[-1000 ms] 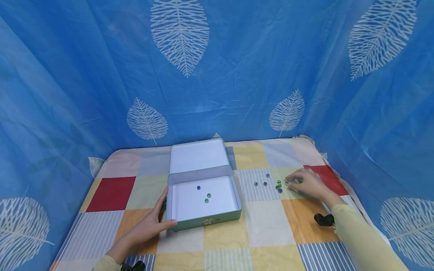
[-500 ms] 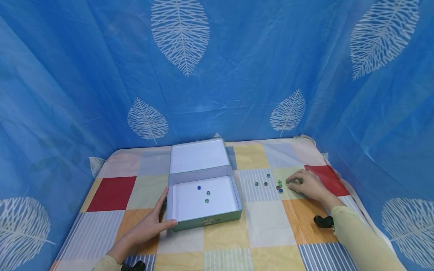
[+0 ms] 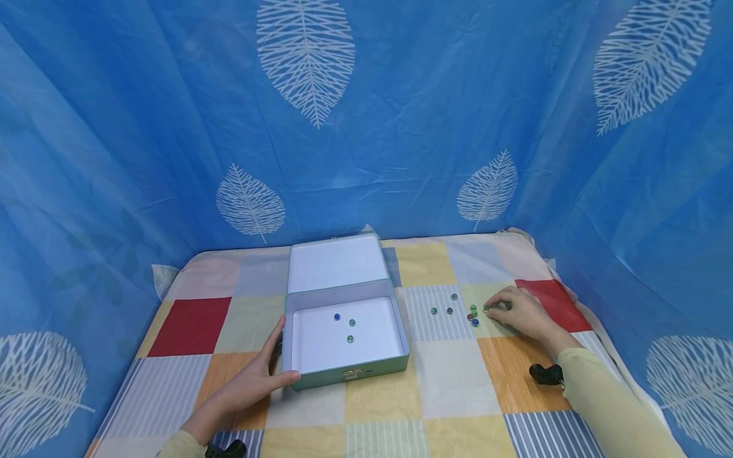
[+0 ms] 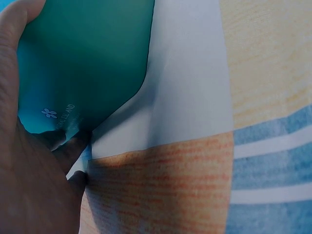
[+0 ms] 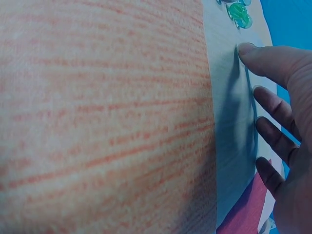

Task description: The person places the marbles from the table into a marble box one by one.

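A green tin box (image 3: 378, 367) with a white inside lies with its lid (image 3: 336, 264) folded back. My left hand (image 3: 252, 381) holds its near left corner, thumb on the front wall and fingers along the left side; the left wrist view shows this hand (image 4: 44, 161) against the green wall (image 4: 92, 58). Inside are a blue marble (image 3: 336, 317) and two greenish ones (image 3: 351, 331). On the right, my right hand (image 3: 521, 313) pinches a yellow-green marble (image 3: 485, 309) at the cloth. In the right wrist view the hand (image 5: 292, 92) hides that marble.
Left of the right hand lie two green marbles (image 3: 473, 310) close together, a red one (image 3: 470, 317) and a blue one (image 3: 475, 322). Several darker marbles (image 3: 450, 311) rest on the striped square. A patchwork cloth (image 3: 383, 407) covers the table; a blue curtain (image 3: 401, 127) surrounds it.
Both hands stay almost in place. The right fingertips have closed a little around the yellow-green marble; the whole head view has shifted slightly.
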`<action>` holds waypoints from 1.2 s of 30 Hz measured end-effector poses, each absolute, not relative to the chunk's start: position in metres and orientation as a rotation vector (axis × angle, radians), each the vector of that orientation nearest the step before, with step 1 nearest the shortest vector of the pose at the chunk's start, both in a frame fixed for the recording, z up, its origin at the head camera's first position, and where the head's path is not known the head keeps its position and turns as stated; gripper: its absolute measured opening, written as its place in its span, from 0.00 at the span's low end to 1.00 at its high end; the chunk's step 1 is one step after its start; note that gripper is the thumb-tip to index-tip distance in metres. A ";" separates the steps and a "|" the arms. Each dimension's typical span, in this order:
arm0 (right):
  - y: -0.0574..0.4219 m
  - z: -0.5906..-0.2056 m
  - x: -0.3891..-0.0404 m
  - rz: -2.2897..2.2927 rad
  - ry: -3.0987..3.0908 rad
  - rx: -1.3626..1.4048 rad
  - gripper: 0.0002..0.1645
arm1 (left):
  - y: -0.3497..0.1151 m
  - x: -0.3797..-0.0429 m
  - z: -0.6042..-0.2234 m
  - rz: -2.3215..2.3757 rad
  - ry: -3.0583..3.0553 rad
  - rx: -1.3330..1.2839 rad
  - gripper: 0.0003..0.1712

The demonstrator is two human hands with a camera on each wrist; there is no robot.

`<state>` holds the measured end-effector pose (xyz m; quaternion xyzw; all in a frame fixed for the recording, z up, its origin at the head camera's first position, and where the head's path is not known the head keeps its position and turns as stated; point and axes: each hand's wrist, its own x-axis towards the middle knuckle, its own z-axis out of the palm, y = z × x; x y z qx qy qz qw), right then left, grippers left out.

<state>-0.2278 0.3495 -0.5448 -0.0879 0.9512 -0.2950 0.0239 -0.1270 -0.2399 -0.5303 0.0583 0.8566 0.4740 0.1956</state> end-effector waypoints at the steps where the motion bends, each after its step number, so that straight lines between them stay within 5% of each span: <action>1: 0.349 -0.545 -0.228 -0.911 2.945 -0.270 0.15 | -0.240 -0.127 -0.530 1.328 2.399 0.164 0.65; 36: 0.344 -0.547 -0.229 -0.868 2.988 -0.256 0.11 | -0.239 -0.125 -0.528 1.331 2.397 0.138 0.65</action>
